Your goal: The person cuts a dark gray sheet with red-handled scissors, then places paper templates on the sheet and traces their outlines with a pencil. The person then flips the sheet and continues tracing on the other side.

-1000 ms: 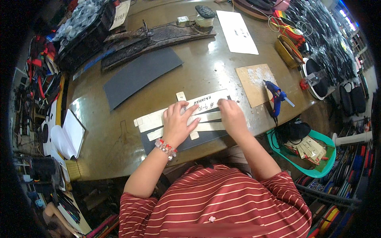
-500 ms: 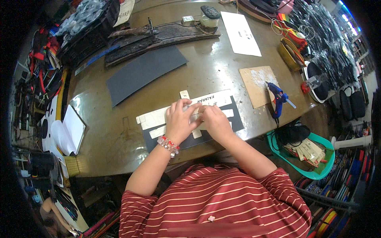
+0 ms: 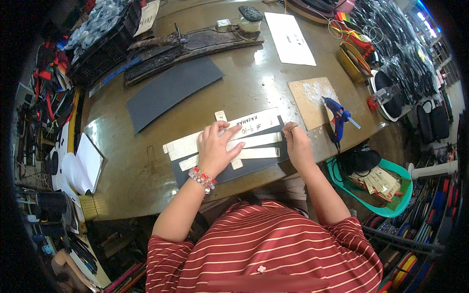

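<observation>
My left hand lies flat with fingers spread, pressing on a cream card template with handwriting. The template is made of long strips joined by a crosspiece, and it rests on a dark grey sheet. Gaps between the strips show the grey beneath. Just past the template's right end, my right hand is closed, pinching a thin pen-like tool whose exact kind is too small to make out. A second dark grey sheet lies farther off on the table.
To the right, a blue glue gun lies over a tan board smeared white. Beyond are a white sheet, a dark worn plank and a lidded jar. A teal basket stands beside the table's right edge.
My right hand has moved right, away from my left hand, and now shows the thin tool beyond the template's end. My left hand stays on the template, its fingers more spread.
</observation>
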The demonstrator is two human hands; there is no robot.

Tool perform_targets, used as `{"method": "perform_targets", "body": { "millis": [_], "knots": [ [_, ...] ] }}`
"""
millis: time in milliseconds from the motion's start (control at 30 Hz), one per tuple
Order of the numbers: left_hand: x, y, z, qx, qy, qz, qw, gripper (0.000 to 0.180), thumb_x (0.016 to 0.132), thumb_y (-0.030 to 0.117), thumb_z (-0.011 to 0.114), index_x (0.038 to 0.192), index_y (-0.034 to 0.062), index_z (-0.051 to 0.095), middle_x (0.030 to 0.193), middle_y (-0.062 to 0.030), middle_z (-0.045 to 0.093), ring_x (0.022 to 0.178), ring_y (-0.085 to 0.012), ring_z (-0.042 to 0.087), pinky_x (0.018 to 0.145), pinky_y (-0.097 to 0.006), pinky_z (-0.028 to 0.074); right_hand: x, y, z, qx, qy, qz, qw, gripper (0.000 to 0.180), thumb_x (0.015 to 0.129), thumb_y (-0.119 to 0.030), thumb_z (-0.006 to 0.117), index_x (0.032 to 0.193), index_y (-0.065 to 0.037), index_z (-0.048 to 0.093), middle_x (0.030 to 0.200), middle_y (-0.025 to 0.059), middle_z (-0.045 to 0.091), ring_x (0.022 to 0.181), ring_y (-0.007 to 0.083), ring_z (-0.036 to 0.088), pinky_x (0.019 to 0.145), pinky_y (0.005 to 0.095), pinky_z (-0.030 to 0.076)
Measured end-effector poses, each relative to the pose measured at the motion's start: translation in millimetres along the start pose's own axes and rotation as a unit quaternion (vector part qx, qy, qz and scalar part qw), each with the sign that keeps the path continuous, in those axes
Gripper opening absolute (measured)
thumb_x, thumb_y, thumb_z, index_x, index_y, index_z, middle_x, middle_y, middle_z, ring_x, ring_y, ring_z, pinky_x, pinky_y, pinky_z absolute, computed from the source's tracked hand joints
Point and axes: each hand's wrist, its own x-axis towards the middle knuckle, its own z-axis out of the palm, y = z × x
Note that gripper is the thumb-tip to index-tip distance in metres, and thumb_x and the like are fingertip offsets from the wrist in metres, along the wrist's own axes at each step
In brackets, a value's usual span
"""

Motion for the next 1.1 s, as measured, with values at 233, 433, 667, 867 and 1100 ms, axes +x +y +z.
{"method": "perform_targets", "body": {
  "millis": [233, 433, 667, 867, 1100],
  "knots": [
    [-0.4, -0.3, 0.3, 0.006, 0.003, 0.005, 1.000, 0.037, 0.076, 0.037, 0.067, 0.111, 0.0234, 0.065, 0.109, -0.0034, 0.052, 0.105, -0.0223, 0.046, 0.092, -0.040, 0.034, 1.1, 0.7, 0.4, 0.009, 0.001, 0.002, 1.000, 0.007, 0.084, 0.001, 0.054, 0.090, -0.001, 0.050, 0.081, 0.0156, 0.057, 0.078, 0.0337, 0.057, 0.070, 0.0402, 0.045],
    [-0.9, -0.8, 0.9, 0.000, 0.007, 0.008, 1.000, 0.037, 0.076, 0.037, 0.067, 0.111, 0.0232, 0.064, 0.109, -0.0032, 0.051, 0.106, -0.0226, 0.046, 0.092, -0.040, 0.034, -5.1, -0.4, -3.1, -0.040, -0.035, -0.014, 0.998, 0.006, 0.084, 0.000, 0.053, 0.089, -0.001, 0.050, 0.085, 0.0151, 0.058, 0.079, 0.0332, 0.056, 0.071, 0.0414, 0.045],
    [-0.5, -1.0, 0.5, 0.005, -0.003, 0.008, 1.000, 0.037, 0.078, 0.038, 0.066, 0.112, 0.0233, 0.064, 0.110, -0.0039, 0.051, 0.107, -0.0231, 0.046, 0.092, -0.040, 0.034, -4.6, -12.4, -15.6, 0.021, -0.030, 0.059, 0.998, 0.009, 0.083, -0.001, 0.057, 0.091, -0.001, 0.054, 0.084, 0.0154, 0.059, 0.079, 0.0332, 0.059, 0.070, 0.0394, 0.047],
    [-2.5, 1.3, -1.2, 0.013, -0.005, 0.027, 1.000, 0.056, 0.068, 0.044, 0.072, 0.118, 0.0229, 0.059, 0.113, -0.0061, 0.049, 0.109, -0.0265, 0.044, 0.093, -0.043, 0.033, 2.1, -48.5, 10.0, 0.143, -0.056, 0.034, 0.988, 0.011, 0.081, 0.002, 0.060, 0.092, -0.001, 0.057, 0.084, 0.0163, 0.061, 0.077, 0.0299, 0.063, 0.068, 0.0354, 0.050],
    [-3.8, 0.7, -1.1, 0.009, -0.012, 0.027, 1.000, 0.063, 0.061, 0.040, 0.075, 0.119, 0.0233, 0.057, 0.115, -0.0068, 0.047, 0.111, -0.0277, 0.043, 0.094, -0.044, 0.032, -0.9, -63.9, 39.5, 0.125, -0.113, -0.029, 0.985, 0.010, 0.079, -0.002, 0.060, 0.089, -0.003, 0.056, 0.081, 0.0147, 0.060, 0.080, 0.0322, 0.059, 0.071, 0.0400, 0.048]
  ]
}}
